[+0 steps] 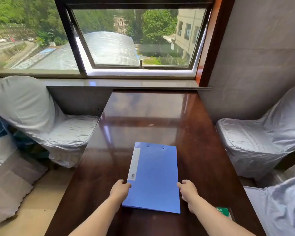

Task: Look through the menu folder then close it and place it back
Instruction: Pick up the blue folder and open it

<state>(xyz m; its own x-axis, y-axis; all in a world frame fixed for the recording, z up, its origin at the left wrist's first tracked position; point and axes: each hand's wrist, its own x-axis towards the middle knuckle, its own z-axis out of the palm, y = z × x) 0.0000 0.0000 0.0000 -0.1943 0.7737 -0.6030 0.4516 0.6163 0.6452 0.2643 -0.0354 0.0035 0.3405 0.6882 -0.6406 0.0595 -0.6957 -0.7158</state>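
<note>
A blue menu folder lies closed and flat on the dark glossy wooden table, near the front edge. It has a white spine strip along its left side and two rivets at its far end. My left hand grips the folder's left edge near the lower corner. On the opposite side, my right hand holds the right edge at about the same height. Both forearms reach in from the bottom of the view.
Chairs in silvery fabric covers stand at the left and right of the table. A small green card lies on the table near my right forearm. A window and its sill lie beyond the table's far end.
</note>
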